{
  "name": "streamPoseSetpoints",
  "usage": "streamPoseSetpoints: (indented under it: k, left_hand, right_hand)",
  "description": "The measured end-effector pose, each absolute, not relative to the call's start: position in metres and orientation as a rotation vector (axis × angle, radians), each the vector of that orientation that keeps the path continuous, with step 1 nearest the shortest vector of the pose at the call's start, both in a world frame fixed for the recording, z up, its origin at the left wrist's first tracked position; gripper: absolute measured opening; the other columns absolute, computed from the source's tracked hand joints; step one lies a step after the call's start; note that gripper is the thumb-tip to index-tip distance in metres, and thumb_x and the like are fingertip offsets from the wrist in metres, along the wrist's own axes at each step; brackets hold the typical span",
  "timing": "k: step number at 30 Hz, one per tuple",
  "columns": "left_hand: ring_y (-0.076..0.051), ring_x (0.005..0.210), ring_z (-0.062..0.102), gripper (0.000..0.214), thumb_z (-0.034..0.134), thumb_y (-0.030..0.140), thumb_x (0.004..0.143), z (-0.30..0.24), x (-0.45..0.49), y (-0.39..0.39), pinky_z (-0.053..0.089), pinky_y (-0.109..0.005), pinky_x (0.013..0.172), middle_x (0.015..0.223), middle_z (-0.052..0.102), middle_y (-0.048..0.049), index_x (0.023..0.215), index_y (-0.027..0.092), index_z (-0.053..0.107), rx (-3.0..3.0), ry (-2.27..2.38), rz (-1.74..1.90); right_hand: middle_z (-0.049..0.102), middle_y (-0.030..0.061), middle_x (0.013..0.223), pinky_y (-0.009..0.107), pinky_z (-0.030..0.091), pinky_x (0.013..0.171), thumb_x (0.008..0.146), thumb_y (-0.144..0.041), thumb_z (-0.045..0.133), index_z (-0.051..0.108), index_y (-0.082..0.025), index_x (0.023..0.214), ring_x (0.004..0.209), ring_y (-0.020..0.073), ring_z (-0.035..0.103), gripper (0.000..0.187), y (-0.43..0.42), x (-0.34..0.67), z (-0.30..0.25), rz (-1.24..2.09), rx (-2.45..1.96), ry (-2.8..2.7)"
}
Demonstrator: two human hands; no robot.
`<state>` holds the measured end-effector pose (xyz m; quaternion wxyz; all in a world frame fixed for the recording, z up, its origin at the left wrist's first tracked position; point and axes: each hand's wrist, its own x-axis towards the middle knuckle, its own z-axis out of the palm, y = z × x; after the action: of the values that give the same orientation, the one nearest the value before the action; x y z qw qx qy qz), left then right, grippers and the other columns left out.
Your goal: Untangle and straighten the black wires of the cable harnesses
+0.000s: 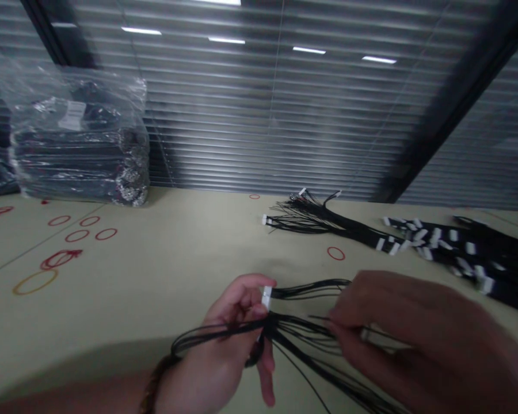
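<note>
A white plug [266, 298] was pinched by closed fingers of the left hand [224, 345]; right of the plug, a black wire [319, 317] was gripped by closed fingers of the right hand [414, 339].

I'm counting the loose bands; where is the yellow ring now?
In the head view, the yellow ring lies on the table at the left, beside the nearer red tangle and well left of the left hand.
</note>
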<state>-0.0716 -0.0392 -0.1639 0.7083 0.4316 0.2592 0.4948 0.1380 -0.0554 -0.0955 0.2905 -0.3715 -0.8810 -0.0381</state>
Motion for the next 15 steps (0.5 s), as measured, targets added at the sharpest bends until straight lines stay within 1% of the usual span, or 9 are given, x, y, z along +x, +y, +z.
streamPoseSetpoints:
  k: [2,4,6,9,12,15]
  left_hand:
    - [-0.004,0.037,0.052,0.015,0.060,0.028,0.084,-0.164,-0.071,-0.041,0.045,-0.011,0.029,0.067,0.052,0.0059,0.098,0.022,0.056,0.960,0.578,1.083]
    - [-0.004,0.037,0.054,0.017,0.061,0.032,0.083,-0.164,-0.071,-0.043,0.045,-0.011,0.029,0.067,0.052,0.0061,0.097,0.023,0.057,0.946,0.582,1.075]
    - [-0.004,0.040,0.057,0.018,0.061,0.033,0.084,-0.163,-0.071,-0.044,0.046,-0.010,0.031,0.070,0.054,0.0056,0.098,0.023,0.057,0.932,0.591,1.057]
    - [-0.005,0.043,0.059,0.015,0.058,0.030,0.086,-0.162,-0.071,-0.046,0.048,-0.010,0.033,0.075,0.056,0.0052,0.100,0.025,0.058,0.926,0.606,1.038]
    - [-0.004,0.043,0.059,0.015,0.057,0.031,0.087,-0.161,-0.072,-0.048,0.048,-0.010,0.032,0.074,0.055,0.0061,0.101,0.026,0.058,0.936,0.595,1.035]
    - [-0.003,0.044,0.060,0.015,0.058,0.033,0.087,-0.161,-0.073,-0.048,0.047,-0.008,0.035,0.073,0.055,0.0066,0.101,0.027,0.058,0.940,0.579,1.023]
  right_hand:
    - [0.050,-0.0031,0.061,0.024,0.034,0.054,0.090,-0.015,0.045,0.051,-0.019,0.067,0.057,0.0096,0.046,0.025,-0.051,0.116,-0.095,-0.129,-0.901,-2.363]
    - [0.050,-0.0027,0.062,0.026,0.032,0.054,0.091,-0.014,0.046,0.050,-0.018,0.067,0.058,0.0109,0.044,0.025,-0.049,0.107,-0.102,-0.170,-0.876,-2.362]
    - [0.051,-0.0021,0.064,0.028,0.031,0.055,0.091,-0.013,0.045,0.051,-0.018,0.068,0.059,0.0120,0.044,0.024,-0.049,0.106,-0.111,-0.204,-0.884,-2.382]
    - [0.052,-0.0018,0.065,0.030,0.030,0.055,0.091,-0.013,0.045,0.053,-0.018,0.069,0.060,0.0133,0.043,0.023,-0.050,0.110,-0.117,-0.277,-0.883,-2.417]
    - [0.052,-0.0010,0.064,0.030,0.030,0.054,0.092,-0.015,0.044,0.054,-0.018,0.070,0.059,0.0137,0.044,0.024,-0.052,0.108,-0.113,-0.335,-0.872,-2.409]
    - [0.052,0.0004,0.064,0.030,0.031,0.054,0.094,-0.016,0.040,0.054,-0.017,0.069,0.059,0.0139,0.045,0.028,-0.054,0.105,-0.109,-0.333,-0.848,-2.403]
